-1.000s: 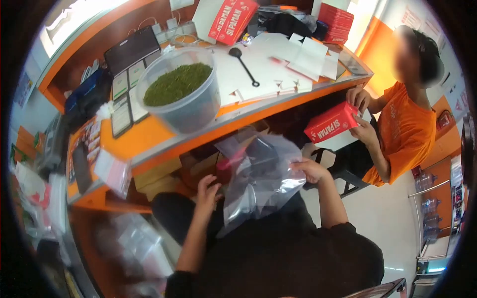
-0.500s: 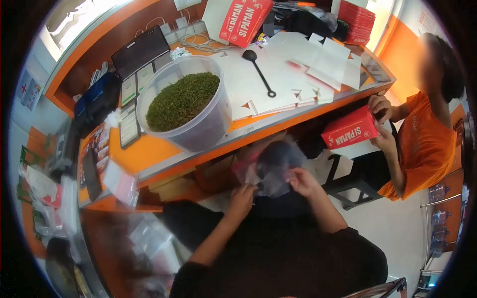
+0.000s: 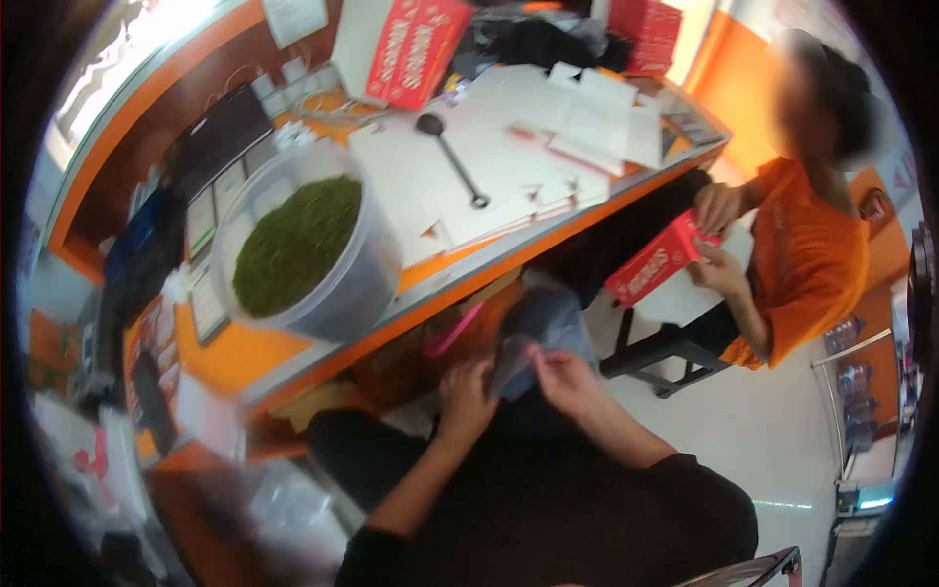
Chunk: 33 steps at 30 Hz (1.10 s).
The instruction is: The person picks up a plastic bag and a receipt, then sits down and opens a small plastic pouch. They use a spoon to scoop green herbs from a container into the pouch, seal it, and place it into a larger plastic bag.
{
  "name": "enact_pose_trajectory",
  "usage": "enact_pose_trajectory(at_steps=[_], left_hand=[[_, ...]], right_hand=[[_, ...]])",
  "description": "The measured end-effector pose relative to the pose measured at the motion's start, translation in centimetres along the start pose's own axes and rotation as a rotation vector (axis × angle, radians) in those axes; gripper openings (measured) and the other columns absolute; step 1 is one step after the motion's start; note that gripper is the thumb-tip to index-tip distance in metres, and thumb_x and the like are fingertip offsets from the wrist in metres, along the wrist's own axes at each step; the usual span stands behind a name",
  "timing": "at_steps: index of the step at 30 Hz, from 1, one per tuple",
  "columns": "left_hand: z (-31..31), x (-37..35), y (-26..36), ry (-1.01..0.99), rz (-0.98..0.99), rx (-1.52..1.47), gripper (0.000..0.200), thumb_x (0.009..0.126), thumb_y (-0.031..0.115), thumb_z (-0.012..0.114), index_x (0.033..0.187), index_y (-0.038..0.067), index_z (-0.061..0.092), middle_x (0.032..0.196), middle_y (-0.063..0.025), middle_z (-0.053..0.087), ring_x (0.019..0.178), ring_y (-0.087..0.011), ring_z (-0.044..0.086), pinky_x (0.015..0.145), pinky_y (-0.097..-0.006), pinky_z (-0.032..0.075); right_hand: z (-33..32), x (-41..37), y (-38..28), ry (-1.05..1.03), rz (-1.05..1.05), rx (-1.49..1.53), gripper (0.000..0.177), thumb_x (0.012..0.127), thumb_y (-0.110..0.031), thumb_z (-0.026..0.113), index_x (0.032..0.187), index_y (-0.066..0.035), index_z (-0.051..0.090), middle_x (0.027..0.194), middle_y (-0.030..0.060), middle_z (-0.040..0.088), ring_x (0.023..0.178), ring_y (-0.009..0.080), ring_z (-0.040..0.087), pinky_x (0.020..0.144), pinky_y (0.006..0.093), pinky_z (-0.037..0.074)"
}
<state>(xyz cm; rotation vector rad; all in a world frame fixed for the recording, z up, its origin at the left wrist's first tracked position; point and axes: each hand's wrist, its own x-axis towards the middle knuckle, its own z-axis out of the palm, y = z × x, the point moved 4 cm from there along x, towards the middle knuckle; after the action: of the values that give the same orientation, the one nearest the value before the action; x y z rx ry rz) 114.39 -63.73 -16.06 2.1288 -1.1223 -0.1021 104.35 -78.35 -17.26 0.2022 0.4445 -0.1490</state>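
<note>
A clear plastic bag [image 3: 515, 360] stretches between my two hands over my lap, its far part blurred. My left hand [image 3: 468, 396] has its fingers curled at the bag's left edge. On the other side, my right hand [image 3: 567, 382] pinches the film between thumb and fingers. A curved pink strip [image 3: 453, 331] shows just beyond my left hand. Above my hands on the desk stands a large translucent tub [image 3: 377, 284] with a heap of dried green leafy material [image 3: 298, 245] inside.
A black ladle [image 3: 455, 161] lies on white card sheets [image 3: 489, 108] across the desk [image 3: 293, 377]. At right, a person in an orange shirt [image 3: 807, 259] holds a red box [image 3: 653, 262]. Plastic bags [image 3: 289, 499] lie low at left. A laptop [image 3: 220, 137] stands behind the tub.
My view has shifted, moving the desk and tub left in the frame. My hands have come closer together on the bag, and the pink strip now shows beside them.
</note>
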Motion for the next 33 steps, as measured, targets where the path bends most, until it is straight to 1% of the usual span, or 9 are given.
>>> enact_pose_trajectory(at_steps=[5,9,11,13,15,17,22,31,33], left_hand=[[-3.6,-0.9,-3.8,0.155,-0.155,-0.120,0.014,0.083,0.010,0.057,0.095,0.003,0.060,0.090,-0.0172,0.060,0.087,-0.0350,0.058,0.077,-0.0403,0.046],[-4.9,-3.1,-6.3,0.004,-0.550,-0.398,0.011,0.083,0.011,0.057,0.086,0.000,0.059,0.075,-0.0128,0.059,0.072,-0.0226,0.059,0.069,-0.0344,0.046],[-2.4,-5.3,-9.6,-0.013,-0.566,-0.413,0.009,0.081,0.009,0.059,0.085,0.001,0.058,0.078,-0.0100,0.059,0.073,-0.0209,0.059,0.069,-0.0328,0.046],[-1.6,-5.3,-9.5,-0.032,-0.585,-0.421,0.009,0.079,0.007,0.060,0.084,0.002,0.056,0.080,-0.0073,0.059,0.074,-0.0192,0.059,0.069,-0.0311,0.046],[-0.6,-6.1,-6.5,0.100,-0.686,-1.358,0.019,0.079,0.005,0.060,0.096,0.004,0.051,0.094,-0.0072,0.057,0.080,-0.0198,0.057,0.070,-0.0313,0.048],[0.3,-6.6,-6.9,0.003,-0.684,-1.439,0.024,0.081,0.005,0.059,0.102,0.005,0.048,0.099,-0.0071,0.054,0.084,-0.0195,0.056,0.073,-0.0317,0.049],[0.8,-6.4,-5.9,-0.093,-0.694,-1.516,0.026,0.087,0.010,0.056,0.110,0.005,0.045,0.098,-0.0059,0.052,0.088,-0.0165,0.055,0.076,-0.0307,0.048],[-2.0,-5.9,-8.3,0.102,-0.604,-0.946,0.020,0.091,0.020,0.055,0.103,0.005,0.049,0.097,-0.0049,0.053,0.081,-0.0132,0.053,0.071,-0.0262,0.045],[-2.7,-5.8,-8.6,-0.245,-0.399,-0.319,0.016,0.089,0.017,0.056,0.100,0.006,0.052,0.091,-0.0035,0.054,0.079,-0.0126,0.052,0.069,-0.0256,0.045]], right_hand=[[5.0,0.7,2.1,-0.278,0.076,-0.065,0.040,0.088,-0.013,0.048,0.122,0.007,0.039,0.125,0.0208,0.047,0.116,0.0312,0.048,0.101,0.0406,0.040],[3.3,3.4,3.4,-0.484,-0.160,-1.472,0.050,0.091,-0.029,0.053,0.131,-0.005,0.036,0.135,0.0145,0.039,0.124,0.0253,0.040,0.104,0.0380,0.031],[-1.3,6.2,3.4,-0.565,0.048,-1.920,0.056,0.088,-0.030,0.059,0.133,-0.006,0.035,0.132,0.0148,0.041,0.125,0.0244,0.037,0.103,0.0367,0.031],[-2.2,6.0,4.6,-0.610,0.194,-1.963,0.053,0.088,-0.032,0.060,0.128,-0.004,0.038,0.124,0.0138,0.045,0.119,0.0244,0.041,0.099,0.0350,0.035],[-0.9,4.8,6.1,-0.537,0.121,-2.008,0.055,0.087,-0.034,0.061,0.125,-0.002,0.039,0.121,0.0147,0.046,0.115,0.0243,0.043,0.097,0.0342,0.037],[-2.3,5.7,6.8,-0.471,-0.173,-2.045,0.063,0.082,-0.045,0.064,0.121,-0.001,0.041,0.116,0.0172,0.048,0.110,0.0254,0.048,0.092,0.0340,0.041],[-3.0,5.3,7.7,-0.333,0.120,-2.119,0.071,0.079,-0.051,0.066,0.124,-0.002,0.040,0.116,0.0180,0.049,0.109,0.0269,0.049,0.093,0.0340,0.041],[-4.1,7.7,6.5,-0.475,0.028,-1.621,0.051,0.088,-0.041,0.056,0.122,-0.006,0.041,0.101,0.0063,0.055,0.085,0.0145,0.056,0.074,0.0257,0.045],[-0.9,5.8,6.0,-0.438,0.114,-1.423,0.049,0.089,-0.041,0.055,0.123,-0.008,0.042,0.103,0.0052,0.055,0.087,0.0135,0.055,0.075,0.0247,0.045]])
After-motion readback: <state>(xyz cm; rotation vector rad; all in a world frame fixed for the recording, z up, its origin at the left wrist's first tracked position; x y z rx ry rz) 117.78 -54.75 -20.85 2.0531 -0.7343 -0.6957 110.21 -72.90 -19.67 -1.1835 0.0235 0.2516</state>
